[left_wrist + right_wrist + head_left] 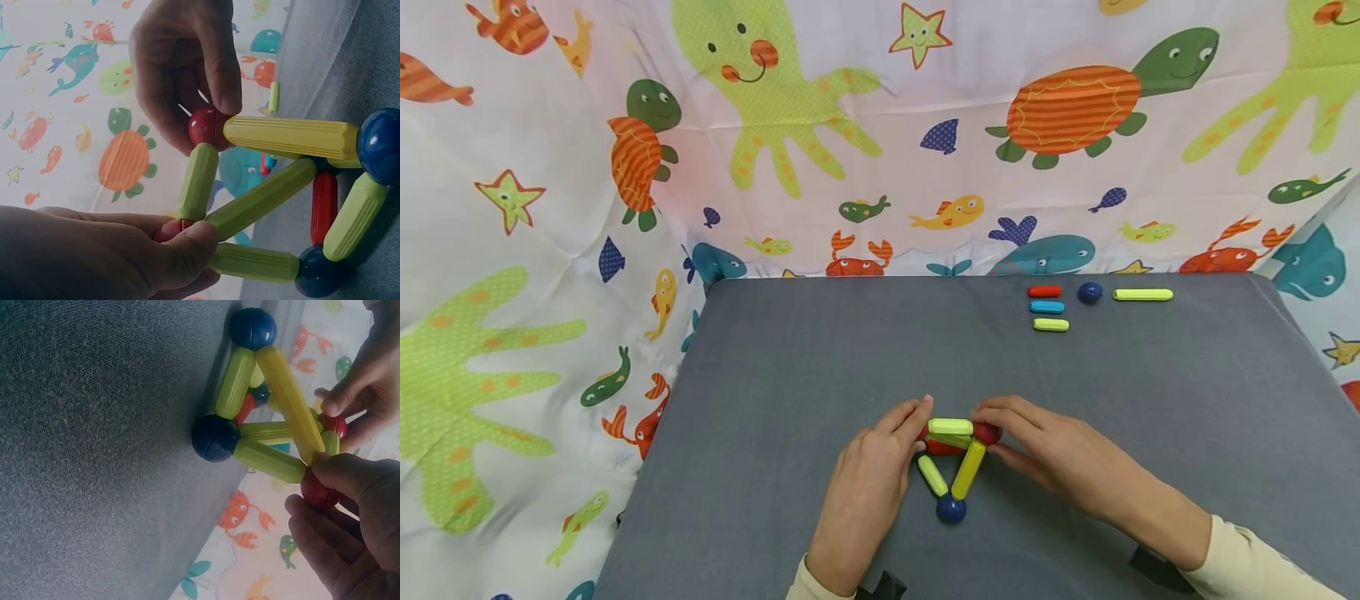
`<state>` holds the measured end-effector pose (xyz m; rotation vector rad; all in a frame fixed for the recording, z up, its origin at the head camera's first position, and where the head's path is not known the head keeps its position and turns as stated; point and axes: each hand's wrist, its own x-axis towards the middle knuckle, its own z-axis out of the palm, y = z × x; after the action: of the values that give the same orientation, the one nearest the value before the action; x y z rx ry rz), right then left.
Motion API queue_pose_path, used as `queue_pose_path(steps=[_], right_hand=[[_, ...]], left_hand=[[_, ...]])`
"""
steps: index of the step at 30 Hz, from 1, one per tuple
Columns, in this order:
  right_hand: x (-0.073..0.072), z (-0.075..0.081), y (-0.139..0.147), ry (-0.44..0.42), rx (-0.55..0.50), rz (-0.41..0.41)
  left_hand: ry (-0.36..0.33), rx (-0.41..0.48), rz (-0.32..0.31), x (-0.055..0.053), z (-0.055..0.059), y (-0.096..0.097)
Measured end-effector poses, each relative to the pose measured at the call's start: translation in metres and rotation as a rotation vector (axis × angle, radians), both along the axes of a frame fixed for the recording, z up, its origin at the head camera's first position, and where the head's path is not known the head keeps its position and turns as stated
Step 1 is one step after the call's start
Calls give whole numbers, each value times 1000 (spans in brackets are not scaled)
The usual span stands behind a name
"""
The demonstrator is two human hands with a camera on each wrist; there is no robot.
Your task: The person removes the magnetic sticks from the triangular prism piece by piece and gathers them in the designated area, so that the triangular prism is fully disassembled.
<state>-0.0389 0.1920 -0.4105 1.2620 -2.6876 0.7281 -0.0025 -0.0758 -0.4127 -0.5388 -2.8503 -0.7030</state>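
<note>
Both hands hold a frame built of coloured rods and balls, low over the grey table. My left hand (868,479) pinches one red ball (167,231) between thumb and fingers. Another red ball (987,433) is pinched by my right hand (1060,454). A short green rod (199,181) joins these two balls at the top. From the right-hand ball a longer yellow rod (968,471) slopes down to a blue ball (951,509). More green rods and a red rod (324,206) link the lower blue balls (215,437). In the head view the fingers partly hide the left red ball.
At the table's back right lie a short red rod (1045,292), a blue rod (1047,307), a short green rod (1051,325), a loose blue ball (1090,292) and a longer green rod (1142,295). A sea-animal printed cloth (820,217) hangs behind and left of the table (760,375).
</note>
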Motion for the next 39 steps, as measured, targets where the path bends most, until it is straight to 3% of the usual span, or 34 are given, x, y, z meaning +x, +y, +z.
queue_pose_path(steps=[9, 26, 39], right_hand=[[-3, 0, 0, 18, 35, 29], [-12, -1, 2, 72, -7, 106], [-14, -6, 2, 98, 7, 89]], left_hand=[[-11, -12, -7, -1, -1, 0], [-27, -12, -9, -2, 1, -2], [-38, -4, -12, -1, 0, -4]])
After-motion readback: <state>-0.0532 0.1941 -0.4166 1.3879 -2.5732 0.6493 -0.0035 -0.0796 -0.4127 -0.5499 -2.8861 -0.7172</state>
